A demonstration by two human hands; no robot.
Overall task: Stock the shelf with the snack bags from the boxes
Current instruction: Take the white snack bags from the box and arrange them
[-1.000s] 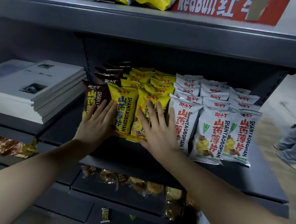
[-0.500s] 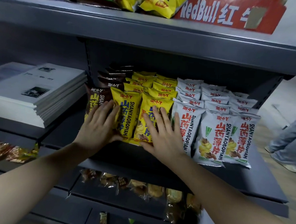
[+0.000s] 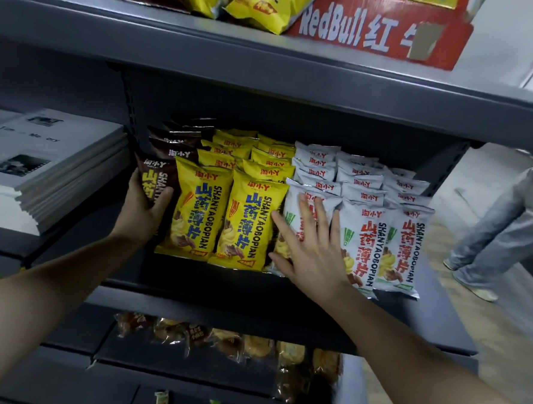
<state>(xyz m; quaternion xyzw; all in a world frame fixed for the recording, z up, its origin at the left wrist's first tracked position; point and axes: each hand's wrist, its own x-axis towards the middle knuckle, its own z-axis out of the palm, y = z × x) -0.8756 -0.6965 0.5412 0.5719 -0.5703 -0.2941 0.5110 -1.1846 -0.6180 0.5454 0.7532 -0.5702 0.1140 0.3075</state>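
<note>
Left hand (image 3: 143, 208) gripping one brown bag (image 3: 154, 179), right hand (image 3: 313, 251) flat, fingers spread, on one white bag (image 3: 299, 210)

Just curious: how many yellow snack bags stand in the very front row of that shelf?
2: one beside the brown bag, one next to the white bags. More yellow bags sit partly hidden behind.

Brown (image 3: 154, 176), yellow (image 3: 248, 222) and white snack bags (image 3: 362, 239) stand upright in tight rows on the grey shelf (image 3: 223, 280).

Grey shelf (image 3: 423, 320): brown (image 3: 154, 179), yellow (image 3: 248, 219), white snack bags (image 3: 403, 241) in rows.
</note>
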